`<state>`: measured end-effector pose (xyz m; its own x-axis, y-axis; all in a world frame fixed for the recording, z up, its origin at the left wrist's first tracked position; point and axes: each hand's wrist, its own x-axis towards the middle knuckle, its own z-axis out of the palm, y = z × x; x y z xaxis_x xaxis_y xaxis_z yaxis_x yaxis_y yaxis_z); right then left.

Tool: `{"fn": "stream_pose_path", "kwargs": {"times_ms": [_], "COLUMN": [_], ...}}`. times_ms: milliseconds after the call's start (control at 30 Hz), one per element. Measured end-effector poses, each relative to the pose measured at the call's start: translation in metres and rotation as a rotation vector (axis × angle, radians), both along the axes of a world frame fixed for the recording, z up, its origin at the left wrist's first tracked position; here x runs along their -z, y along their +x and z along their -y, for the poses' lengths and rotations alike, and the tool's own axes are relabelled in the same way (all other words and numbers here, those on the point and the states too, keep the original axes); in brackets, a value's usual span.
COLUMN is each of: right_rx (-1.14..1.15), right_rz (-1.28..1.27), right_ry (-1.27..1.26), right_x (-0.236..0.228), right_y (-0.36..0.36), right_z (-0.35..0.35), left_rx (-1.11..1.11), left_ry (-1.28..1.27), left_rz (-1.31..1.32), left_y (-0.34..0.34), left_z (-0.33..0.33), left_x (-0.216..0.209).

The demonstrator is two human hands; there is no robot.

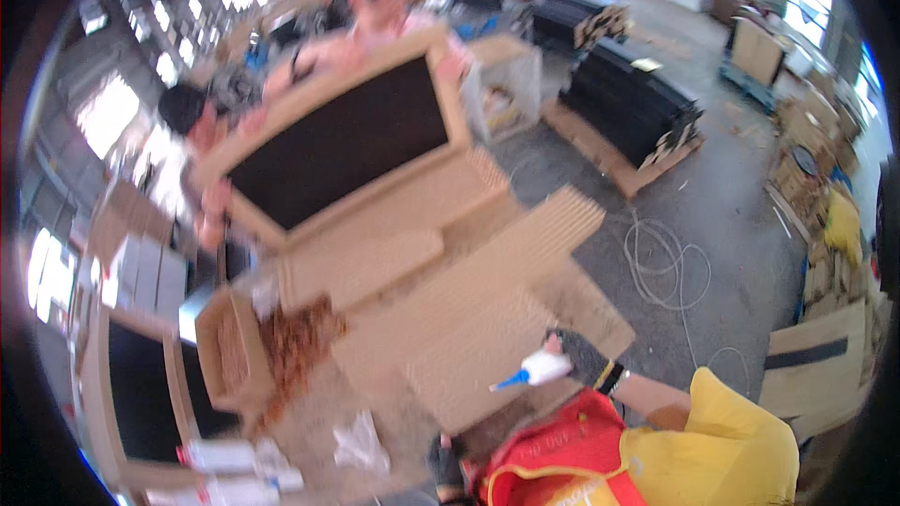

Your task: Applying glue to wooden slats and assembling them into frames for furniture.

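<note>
Yellow sleeve (741,440); bottle (547,368), contents unclear

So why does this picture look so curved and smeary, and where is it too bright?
Head view: fisheye distortion bends edges, with black corners around the image; head view: an overall smear, likely motion blur, softens the white bottle and the right hand holding it; head view: glare turns the left-side window almost plain white.

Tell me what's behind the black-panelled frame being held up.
One person is behind the frame, head and arms showing above it; another person is at its left end. The first one's lower body and whatever else lies directly behind are covered.
</note>
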<state>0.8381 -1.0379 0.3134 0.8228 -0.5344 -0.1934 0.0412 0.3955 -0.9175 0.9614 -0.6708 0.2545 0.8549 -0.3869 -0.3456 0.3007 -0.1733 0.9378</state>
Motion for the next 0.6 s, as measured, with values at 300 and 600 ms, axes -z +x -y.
{"fn": "stream_pose_path", "kwargs": {"times_ms": [300,600], "right_rx": [-0.090,-0.116], "right_rz": [-0.310,-0.368], "right_ry": [-0.251,-0.491], "right_x": [-0.024,-0.023], "right_y": [0.040,0.055], "right_z": [-0.058,-0.094], "left_rx": [-0.074,-0.039], "left_ry": [0.061,-0.017], "left_rz": [-0.060,-0.150], "left_y": [0.008,0.010], "left_z": [0.030,0.015], "left_x": [-0.053,-0.038]}}
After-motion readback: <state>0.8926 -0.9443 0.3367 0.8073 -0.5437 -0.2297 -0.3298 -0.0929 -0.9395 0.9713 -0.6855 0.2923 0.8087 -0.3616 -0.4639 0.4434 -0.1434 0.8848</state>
